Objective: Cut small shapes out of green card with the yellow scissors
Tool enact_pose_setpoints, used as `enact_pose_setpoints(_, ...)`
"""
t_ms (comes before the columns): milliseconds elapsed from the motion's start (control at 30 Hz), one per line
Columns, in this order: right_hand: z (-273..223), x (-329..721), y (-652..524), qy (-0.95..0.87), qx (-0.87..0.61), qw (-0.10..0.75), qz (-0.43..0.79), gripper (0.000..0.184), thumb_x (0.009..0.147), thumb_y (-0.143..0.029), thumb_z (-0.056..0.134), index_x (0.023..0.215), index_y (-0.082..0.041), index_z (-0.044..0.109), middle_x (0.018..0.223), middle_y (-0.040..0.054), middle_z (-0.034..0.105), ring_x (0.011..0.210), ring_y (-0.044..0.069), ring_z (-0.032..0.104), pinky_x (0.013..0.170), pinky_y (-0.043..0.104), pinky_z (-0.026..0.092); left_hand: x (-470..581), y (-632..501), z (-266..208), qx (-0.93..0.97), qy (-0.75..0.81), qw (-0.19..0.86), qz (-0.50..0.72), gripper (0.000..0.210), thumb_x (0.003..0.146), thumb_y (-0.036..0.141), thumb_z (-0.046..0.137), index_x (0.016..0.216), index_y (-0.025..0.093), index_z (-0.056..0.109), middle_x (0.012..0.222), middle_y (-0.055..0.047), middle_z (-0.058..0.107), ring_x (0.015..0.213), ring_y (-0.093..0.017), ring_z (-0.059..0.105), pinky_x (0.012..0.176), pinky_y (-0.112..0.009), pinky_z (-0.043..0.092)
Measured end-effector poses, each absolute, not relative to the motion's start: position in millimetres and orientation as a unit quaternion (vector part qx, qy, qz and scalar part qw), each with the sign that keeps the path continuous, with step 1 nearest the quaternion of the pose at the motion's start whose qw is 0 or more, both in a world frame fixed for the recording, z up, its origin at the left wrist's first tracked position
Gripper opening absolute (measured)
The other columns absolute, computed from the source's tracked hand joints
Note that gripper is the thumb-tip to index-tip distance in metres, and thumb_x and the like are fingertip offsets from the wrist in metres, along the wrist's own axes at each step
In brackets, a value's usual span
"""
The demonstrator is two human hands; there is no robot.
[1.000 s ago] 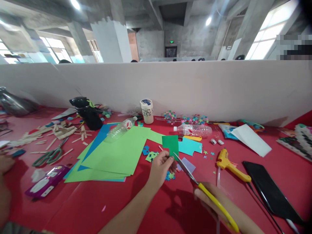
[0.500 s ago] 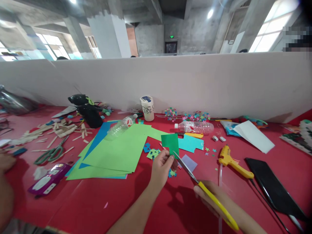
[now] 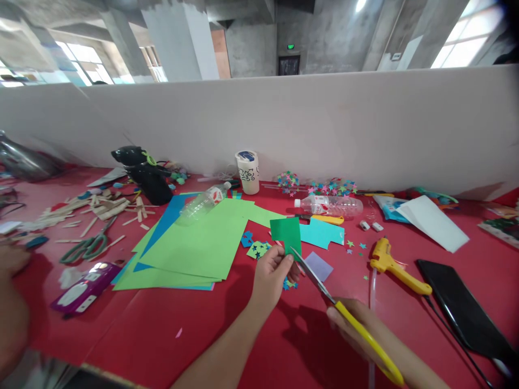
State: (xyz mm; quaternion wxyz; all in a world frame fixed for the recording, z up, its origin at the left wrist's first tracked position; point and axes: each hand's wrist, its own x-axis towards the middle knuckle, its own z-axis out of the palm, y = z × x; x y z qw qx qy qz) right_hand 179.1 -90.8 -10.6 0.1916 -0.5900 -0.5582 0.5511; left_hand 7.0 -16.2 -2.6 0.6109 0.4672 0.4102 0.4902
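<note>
My left hand [image 3: 272, 278] pinches the lower edge of a small dark green paper square [image 3: 286, 232] between thumb and fingers. My right hand [image 3: 351, 324] is closed on yellow-handled scissors [image 3: 320, 283]. The scissors' tips lie at the paper's lower right part, close to my left thumb. Just beyond the paper lie a turquoise paper piece [image 3: 322, 233] and a yellow craft knife [image 3: 327, 220]. A pale purple square [image 3: 318, 266] rests under the blades' far side. Cut-out stars [image 3: 290, 284] show partly behind my left hand.
Green sheets [image 3: 194, 248] are stacked left of centre, a plastic bottle [image 3: 206, 202] on top. A yellow glue gun [image 3: 399, 270] and black tablet-like slab [image 3: 462, 302] lie right. At far left are wooden sticks [image 3: 52, 219], green scissors [image 3: 87, 247] and another person's arm [image 3: 12, 302].
The camera view has tilted slightly down, shifting the table up in the picture. My hands, the green paper and the scissors keep nearly the same arrangement.
</note>
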Motion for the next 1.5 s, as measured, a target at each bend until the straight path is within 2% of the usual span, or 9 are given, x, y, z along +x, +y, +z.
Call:
enact_pose_setpoints(400, -14.2, 176.8, -90.4, -0.544, -0.594, 0.202, 0.556, 0.054, 0.07, -0.073, 0.036, 0.063, -0.019, 0.039, 0.04, -0.0096, 0.029, 0.033, 0.005, 0.026, 0.033, 0.02, 0.017, 6.6, -15.4, -3.8, 0.445, 0.398, 0.632, 0.494, 0.019, 0.076, 0.028, 0.053, 0.065, 0.017, 0.044, 0.051, 0.0, 0.06, 0.041, -0.012, 0.054, 0.043, -0.023, 0.042)
enact_pose_setpoints(633, -17.2, 174.7, -90.3, -0.548, -0.596, 0.197, 0.553, 0.055, 0.07, -0.073, 0.035, 0.062, -0.019, 0.04, 0.04, -0.0097, 0.028, 0.034, 0.006, 0.027, 0.035, 0.02, 0.019, 7.1, -15.8, -2.9, 0.429, 0.401, 0.641, 0.494, 0.022, 0.073, 0.032, 0.056, 0.064, 0.017, 0.044, 0.05, 0.0, 0.061, 0.04, -0.012, 0.054, 0.043, -0.023, 0.042)
enact_pose_setpoints(833, -20.7, 173.2, -90.7, -0.541, -0.588, 0.208, 0.564, 0.055, 0.07, -0.074, 0.033, 0.061, -0.02, 0.037, 0.041, -0.0098, 0.026, 0.035, 0.006, 0.025, 0.034, 0.02, 0.016, 8.2, -16.4, -3.3, 0.419, 0.401, 0.647, 0.495, 0.022, 0.074, 0.033, 0.056, 0.065, 0.017, 0.042, 0.051, -0.001, 0.061, 0.04, -0.012, 0.054, 0.044, -0.023, 0.042)
enact_pose_setpoints(1167, -21.3, 177.1, -86.9, -0.574, -0.574, 0.196, 0.551, 0.055, 0.071, -0.074, 0.031, 0.059, -0.02, 0.034, 0.047, -0.0082, 0.027, 0.041, 0.007, 0.027, 0.038, 0.02, 0.019, 8.6, -16.6, -1.6, 0.412, 0.4, 0.651, 0.496, 0.024, 0.073, 0.033, 0.056, 0.064, 0.017, 0.041, 0.05, 0.0, 0.061, 0.04, -0.012, 0.054, 0.043, -0.023, 0.041)
enact_pose_setpoints(1500, -19.9, 173.9, -89.9, -0.545, -0.602, 0.229, 0.537, 0.054, 0.069, -0.073, 0.038, 0.058, -0.02, 0.036, 0.044, -0.0086, 0.026, 0.039, 0.006, 0.023, 0.037, 0.021, 0.015, 6.4, -14.0, -1.8, 0.423, 0.394, 0.658, 0.484, 0.025, 0.071, 0.036, 0.058, 0.065, 0.017, 0.043, 0.052, 0.0, 0.061, 0.043, -0.014, 0.056, 0.046, -0.025, 0.043)
